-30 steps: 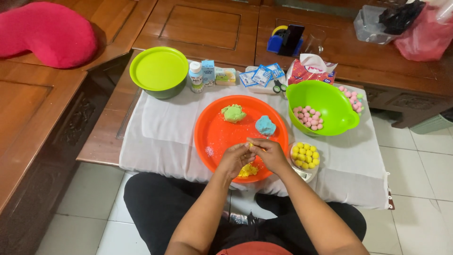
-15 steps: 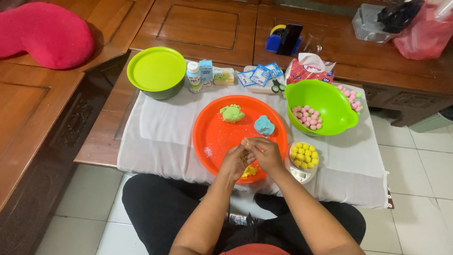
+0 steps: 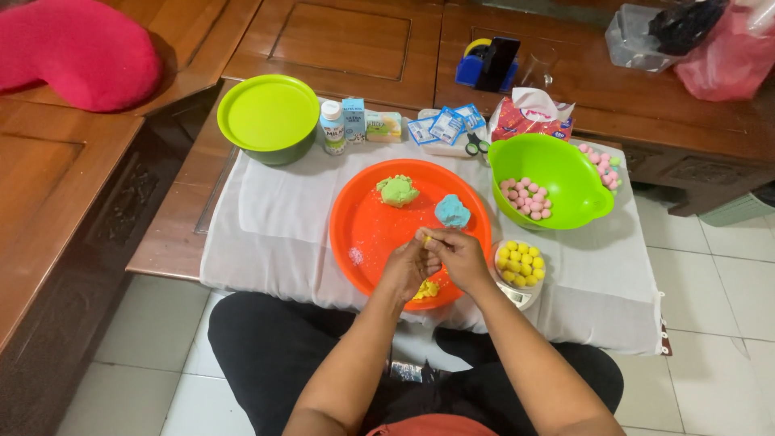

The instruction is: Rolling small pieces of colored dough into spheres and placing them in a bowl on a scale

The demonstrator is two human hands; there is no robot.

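My left hand (image 3: pixel 410 270) and my right hand (image 3: pixel 458 256) meet over the near part of a round orange tray (image 3: pixel 367 230). Together they pinch a small piece of yellow dough (image 3: pixel 426 239) between the fingertips. A larger lump of yellow dough (image 3: pixel 426 290) lies on the tray just under my hands. Farther back on the tray sit a green dough lump (image 3: pixel 397 191) and a blue dough lump (image 3: pixel 452 211). A small clear bowl (image 3: pixel 520 295) of several yellow balls stands right of my right hand.
A lime bowl (image 3: pixel 565 165) holds several pink balls. A lidded lime-green bowl (image 3: pixel 268 117) stands at the back left, with a small bottle (image 3: pixel 332 127), cartons, sachets and scissors (image 3: pixel 476 146) behind the tray. A white cloth (image 3: pixel 278 226) covers the low wooden table. A pink cushion (image 3: pixel 77 52) lies far left.
My hands have stayed over the tray's near edge, working the small yellow piece between the fingers. The view has shifted slightly.
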